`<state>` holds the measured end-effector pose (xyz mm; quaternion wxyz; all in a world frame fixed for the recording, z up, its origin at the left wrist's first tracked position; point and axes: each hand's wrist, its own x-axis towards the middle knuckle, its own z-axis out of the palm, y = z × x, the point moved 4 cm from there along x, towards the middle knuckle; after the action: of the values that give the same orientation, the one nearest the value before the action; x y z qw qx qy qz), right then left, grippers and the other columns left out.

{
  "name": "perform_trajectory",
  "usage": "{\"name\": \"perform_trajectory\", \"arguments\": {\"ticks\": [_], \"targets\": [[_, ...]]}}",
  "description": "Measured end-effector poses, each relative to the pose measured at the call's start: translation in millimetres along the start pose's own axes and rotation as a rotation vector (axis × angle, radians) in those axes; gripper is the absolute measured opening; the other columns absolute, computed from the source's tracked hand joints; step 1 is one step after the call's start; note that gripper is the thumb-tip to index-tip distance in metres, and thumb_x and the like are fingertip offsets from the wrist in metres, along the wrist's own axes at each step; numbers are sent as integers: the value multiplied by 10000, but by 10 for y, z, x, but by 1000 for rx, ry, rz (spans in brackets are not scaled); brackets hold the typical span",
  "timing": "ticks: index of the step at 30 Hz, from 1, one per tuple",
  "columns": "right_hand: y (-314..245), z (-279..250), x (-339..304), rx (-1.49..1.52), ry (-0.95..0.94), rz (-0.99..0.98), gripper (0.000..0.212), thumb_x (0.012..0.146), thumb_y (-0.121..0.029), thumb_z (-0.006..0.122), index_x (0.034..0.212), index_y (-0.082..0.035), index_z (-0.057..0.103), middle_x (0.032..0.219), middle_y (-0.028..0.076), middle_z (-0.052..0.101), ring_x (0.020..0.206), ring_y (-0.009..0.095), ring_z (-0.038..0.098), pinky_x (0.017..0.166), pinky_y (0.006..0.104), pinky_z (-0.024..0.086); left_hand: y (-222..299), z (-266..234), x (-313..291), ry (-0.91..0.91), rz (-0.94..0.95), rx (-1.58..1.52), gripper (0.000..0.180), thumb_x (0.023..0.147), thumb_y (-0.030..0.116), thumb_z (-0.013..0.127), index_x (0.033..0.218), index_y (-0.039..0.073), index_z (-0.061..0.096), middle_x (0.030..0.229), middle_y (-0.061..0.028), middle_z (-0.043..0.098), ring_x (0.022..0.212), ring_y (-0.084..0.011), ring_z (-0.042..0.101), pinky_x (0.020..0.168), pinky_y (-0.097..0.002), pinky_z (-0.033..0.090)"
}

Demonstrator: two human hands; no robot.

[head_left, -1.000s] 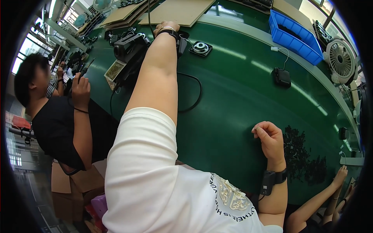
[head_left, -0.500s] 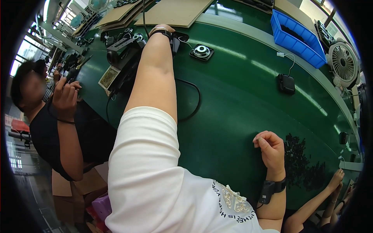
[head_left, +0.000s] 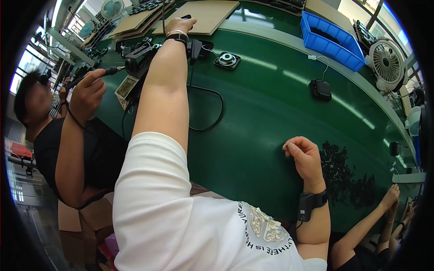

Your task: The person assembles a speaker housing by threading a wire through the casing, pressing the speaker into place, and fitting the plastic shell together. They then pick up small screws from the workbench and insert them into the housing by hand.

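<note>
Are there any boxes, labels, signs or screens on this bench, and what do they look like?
Blue bin: far right of the green table, open rectangular plastic tub with dark small parts inside.
Cardboard sheets: far edge, flat brown rectangles; the left hand reaches onto one.
Shirt print: pale emblem with lettering on the white shirt.
No screens or signs show. The right hand rests fisted on the table.
</note>
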<state>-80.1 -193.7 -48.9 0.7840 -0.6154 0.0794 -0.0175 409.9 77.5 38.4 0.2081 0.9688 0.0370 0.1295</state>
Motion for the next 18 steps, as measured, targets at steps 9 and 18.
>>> {"name": "perform_trajectory", "arguments": {"ticks": [9,18], "targets": [[40,24,29,-37,-36,-36,111,947,-112,631,957,-5,659,906,52,671,764,91,584,712,216,477,669,-870,-992,45,383,-299,575,685,458,719,1013,-13,694,950,-214,709,872,-336,684,784,-406,534],[-61,-36,37,16,22,-143,126,951,-145,639,960,-22,666,890,37,670,756,85,580,702,217,479,773,-829,-2985,-278,811,-381,717,619,403,731,1142,-76,629,1051,-232,662,963,-342,651,871,-379,519]]}}
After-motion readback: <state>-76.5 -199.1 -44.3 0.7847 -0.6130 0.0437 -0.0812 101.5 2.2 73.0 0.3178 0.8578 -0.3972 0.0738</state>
